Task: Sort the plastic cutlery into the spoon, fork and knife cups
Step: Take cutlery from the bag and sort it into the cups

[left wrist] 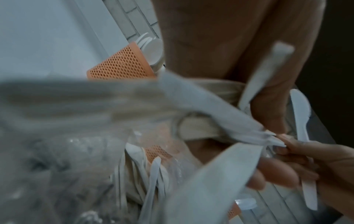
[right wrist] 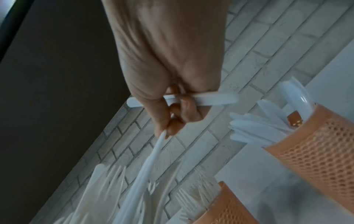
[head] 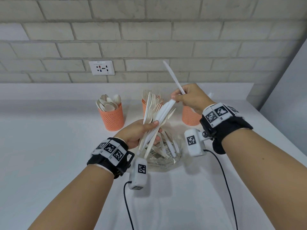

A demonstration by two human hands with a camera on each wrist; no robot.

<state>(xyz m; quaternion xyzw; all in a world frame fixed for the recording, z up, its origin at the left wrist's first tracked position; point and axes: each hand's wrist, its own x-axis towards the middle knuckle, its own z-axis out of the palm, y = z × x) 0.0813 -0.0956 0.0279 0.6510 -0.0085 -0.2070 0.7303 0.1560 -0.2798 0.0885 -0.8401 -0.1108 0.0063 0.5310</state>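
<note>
Cutlery fans out of the left hand (head: 139,131), a mixed bundle (head: 154,120) of white and cream forks and knives gripped around the handles and held above a clear plastic bag (head: 163,156) that still has pieces in it. At the bundle's upper end the right hand (head: 191,98) pinches the tip of one white piece with thumb and forefinger, while a white knife (head: 173,77) is tucked between its other fingers and sticks up toward the brick wall. These pieces look light, thin and smooth, likely to slip or flex, so a hold across the flat of the handle should serve better than one at the narrow tip. Behind the hands stand three orange mesh cups: the spoon cup (head: 111,117) on the left, the fork cup (head: 147,105) in the middle, the knife cup (head: 190,116) just under the right wrist. All rest on a white counter (head: 49,146).
</note>
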